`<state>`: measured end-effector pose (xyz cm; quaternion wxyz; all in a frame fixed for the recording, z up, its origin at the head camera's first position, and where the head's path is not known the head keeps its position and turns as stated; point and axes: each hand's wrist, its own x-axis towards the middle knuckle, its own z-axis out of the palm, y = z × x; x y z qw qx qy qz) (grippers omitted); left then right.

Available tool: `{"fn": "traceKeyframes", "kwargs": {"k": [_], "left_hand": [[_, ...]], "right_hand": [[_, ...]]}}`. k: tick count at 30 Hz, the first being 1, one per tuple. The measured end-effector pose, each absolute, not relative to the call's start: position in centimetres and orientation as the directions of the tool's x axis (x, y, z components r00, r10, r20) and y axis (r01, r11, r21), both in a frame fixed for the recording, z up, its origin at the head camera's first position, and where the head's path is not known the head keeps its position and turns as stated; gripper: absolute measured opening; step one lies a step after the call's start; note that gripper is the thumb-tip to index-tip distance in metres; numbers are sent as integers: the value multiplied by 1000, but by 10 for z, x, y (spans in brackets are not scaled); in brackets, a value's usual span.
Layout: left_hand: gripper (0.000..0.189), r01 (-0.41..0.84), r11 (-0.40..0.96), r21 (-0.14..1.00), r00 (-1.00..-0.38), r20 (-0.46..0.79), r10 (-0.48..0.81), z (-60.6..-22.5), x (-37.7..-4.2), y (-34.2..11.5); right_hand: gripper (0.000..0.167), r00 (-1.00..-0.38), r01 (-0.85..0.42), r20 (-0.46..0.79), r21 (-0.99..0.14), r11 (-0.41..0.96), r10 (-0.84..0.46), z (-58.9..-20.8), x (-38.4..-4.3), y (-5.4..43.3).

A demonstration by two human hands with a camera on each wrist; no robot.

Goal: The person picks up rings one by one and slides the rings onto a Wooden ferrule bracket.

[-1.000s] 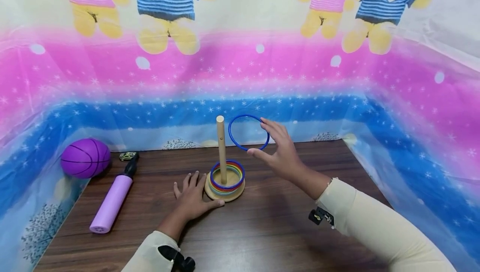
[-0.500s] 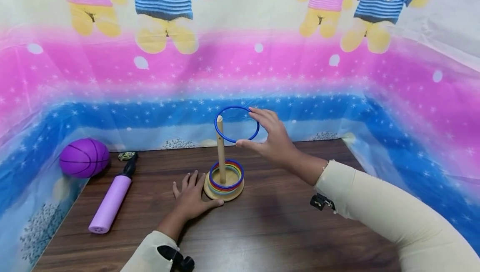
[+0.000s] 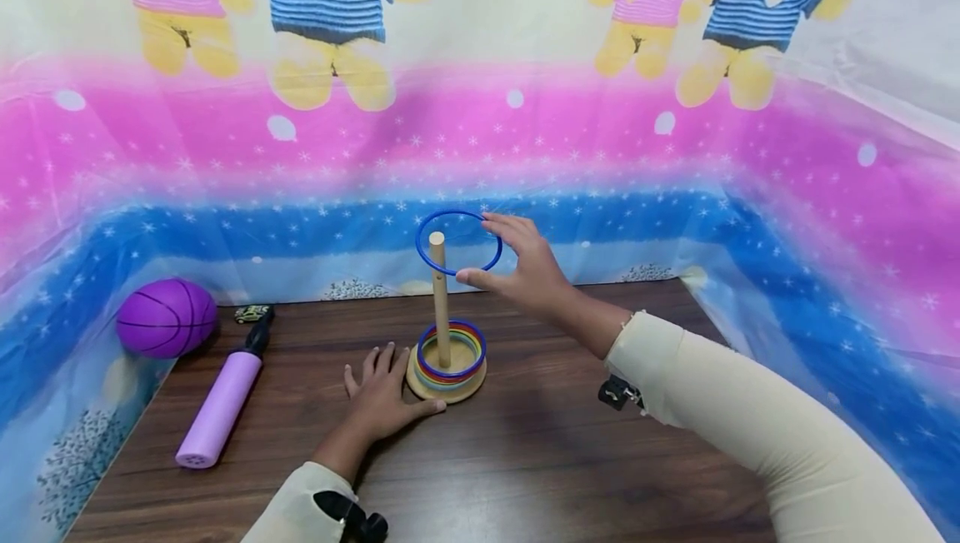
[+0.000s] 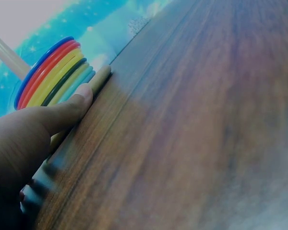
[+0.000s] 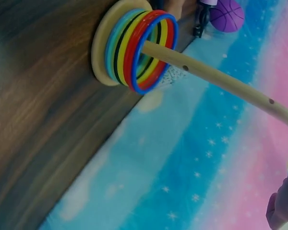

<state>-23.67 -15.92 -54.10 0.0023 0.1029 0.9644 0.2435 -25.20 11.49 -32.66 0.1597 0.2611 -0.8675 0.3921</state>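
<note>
My right hand (image 3: 528, 268) pinches a thin blue ring (image 3: 422, 253) by its right side, thumb below and fingers above. The ring is tilted at the top of the upright wooden peg (image 3: 441, 301). In the head view its near edge crosses in front of the peg and the peg's tip shows inside its outline. Around the peg's foot lies a stack of coloured rings (image 5: 134, 52), blue uppermost, on a round wooden base (image 3: 465, 393). My left hand (image 3: 381, 401) rests on the table with fingers spread, its thumb (image 4: 81, 96) touching the base's rim.
A lilac hand pump (image 3: 221, 410) with a black end lies left on the brown wooden table (image 3: 570, 460). Behind it are a small toy car (image 3: 253, 313) and a purple ball (image 3: 167, 318). A printed cloth (image 3: 480, 143) hangs along the back and sides.
My right hand has carried the blue ring leftward and slightly up, from beside the peg to its top, and the ring has tilted flatter. The left hand stays by the base.
</note>
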Motion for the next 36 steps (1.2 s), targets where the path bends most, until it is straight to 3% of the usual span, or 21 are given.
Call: {"fn": "traceKeyframes", "kwargs": {"k": [7, 16, 25, 36], "left_hand": [[122, 198, 862, 466, -979, 44, 201, -540, -237, -158], [122, 191, 862, 469, -980, 33, 199, -544, -239, -158], [124, 200, 856, 477, -978, 52, 200, -540, -237, -158], [124, 196, 866, 459, -979, 45, 197, -540, -235, -159]], "right_hand": [[86, -810, -582, 502, -629, 516, -303, -357, -257, 105], [88, -834, -535, 525, -693, 483, -172, -395, -254, 95], [89, -923, -364, 384, -852, 376, -25, -409, -249, 95], [89, -959, -278, 277, -878, 389, -61, -441, -249, 97]]}}
